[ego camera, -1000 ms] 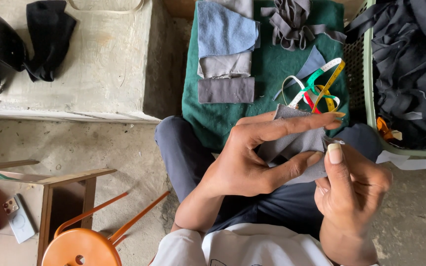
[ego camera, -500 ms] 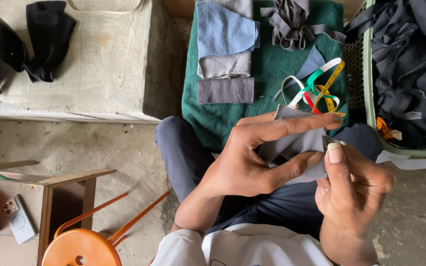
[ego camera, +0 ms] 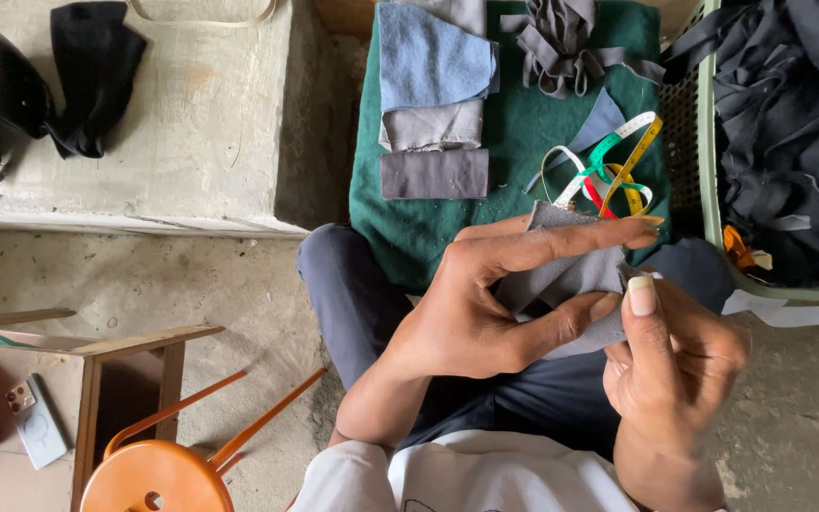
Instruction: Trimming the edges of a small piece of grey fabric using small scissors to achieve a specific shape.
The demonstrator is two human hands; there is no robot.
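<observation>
Grey cloth piece (ego camera: 571, 275) pinched between both hands.
Left hand (ego camera: 485, 303) and right hand (ego camera: 675, 365) both closed on it, just below the coloured tape measure (ego camera: 613, 166).

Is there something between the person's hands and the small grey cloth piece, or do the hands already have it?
Nothing visible stands between them. The left hand and the right hand both already grip the grey cloth piece, held above the lap, in front of the green mat.
</observation>
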